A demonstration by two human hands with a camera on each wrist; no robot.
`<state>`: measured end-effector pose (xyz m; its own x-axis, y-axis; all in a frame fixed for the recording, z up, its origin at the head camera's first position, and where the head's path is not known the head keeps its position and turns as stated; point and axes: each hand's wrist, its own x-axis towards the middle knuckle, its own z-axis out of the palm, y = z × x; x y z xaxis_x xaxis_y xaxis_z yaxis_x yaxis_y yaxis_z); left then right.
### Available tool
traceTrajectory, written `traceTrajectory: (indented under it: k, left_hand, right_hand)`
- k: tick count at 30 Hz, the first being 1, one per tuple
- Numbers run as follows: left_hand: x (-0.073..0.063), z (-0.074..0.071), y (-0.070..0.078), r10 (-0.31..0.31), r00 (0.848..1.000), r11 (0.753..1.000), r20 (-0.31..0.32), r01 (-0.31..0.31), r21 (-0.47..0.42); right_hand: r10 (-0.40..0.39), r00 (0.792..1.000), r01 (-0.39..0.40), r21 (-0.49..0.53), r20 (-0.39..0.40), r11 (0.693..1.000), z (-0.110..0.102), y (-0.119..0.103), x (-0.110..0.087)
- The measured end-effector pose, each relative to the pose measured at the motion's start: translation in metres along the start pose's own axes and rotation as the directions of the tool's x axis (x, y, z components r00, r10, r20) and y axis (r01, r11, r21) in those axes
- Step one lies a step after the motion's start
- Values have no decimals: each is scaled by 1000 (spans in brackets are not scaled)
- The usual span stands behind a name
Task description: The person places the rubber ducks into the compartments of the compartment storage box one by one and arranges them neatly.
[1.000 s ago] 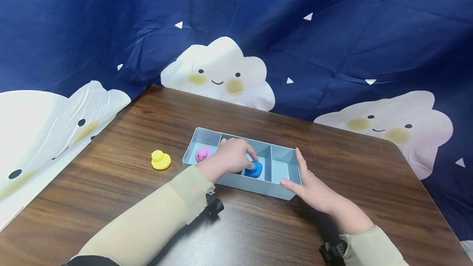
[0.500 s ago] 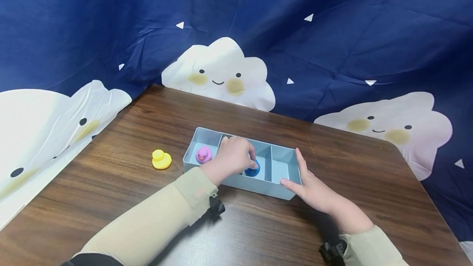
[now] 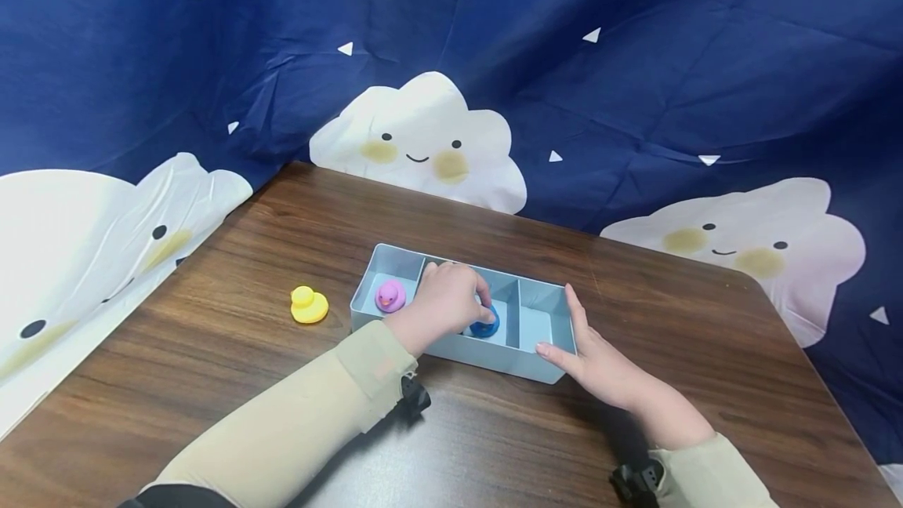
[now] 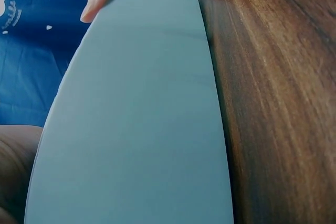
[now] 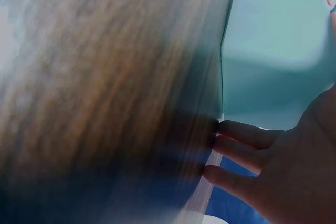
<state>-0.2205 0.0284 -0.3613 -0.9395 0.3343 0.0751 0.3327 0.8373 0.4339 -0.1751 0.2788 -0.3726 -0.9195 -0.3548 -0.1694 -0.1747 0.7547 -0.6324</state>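
Note:
Inside a light-blue divided box [image 3: 511, 359], my left hand [image 3: 447, 296] pinches a small blue rubber duck [image 3: 485, 329], in the compartment beside the rightmost one. The duck is partly hidden by thumb and fingers. A pinkish-purple rubber duck [image 3: 390, 296] sits in the leftmost compartment. My right hand [image 3: 603, 363] rests against the box's right end, thumb at the front rim, index finger at the back corner. In the right wrist view, straight fingers of the right hand [image 5: 283, 166] lie along the end wall [image 5: 273, 61]. The box's front wall [image 4: 136, 103] fills the left wrist view.
A yellow rubber duck [image 3: 309, 306] stands on the brown wooden table [image 3: 494, 445], left of the box. Behind the table hangs a dark blue curtain [image 3: 564, 85] printed with clouds. A black strap device [image 3: 415, 396] is on the left wrist.
My left thumb and fingers have drawn together on the blue duck, which now shows less. My right hand and the box have stayed in place.

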Motion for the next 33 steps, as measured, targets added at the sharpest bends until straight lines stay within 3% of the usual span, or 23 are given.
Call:
traceTrajectory:
  k: [9,15,25,29,33]
  left_hand:
    - [-5,-7,1,-16,1000,999,3,16,-38]
    - [-11,-21,-2,31,1000,996,-2,-31,-85]
    - [-26,-29,-17,63,997,994,43,-58,-98]
    - [-34,-38,-24,81,997,993,14,-80,-92]
    - [-40,-56,-37,73,997,995,-27,-74,-63]
  right_hand:
    - [3,1000,-3,-10,2,1000,2,2,0]
    - [3,1000,-3,-5,5,1000,2,2,0]
    - [6,1000,-6,-6,-5,1000,2,3,-2]
    - [10,1000,-10,-4,-2,1000,2,2,-3]
    - [-6,1000,6,4,-9,1000,1,1,-2]
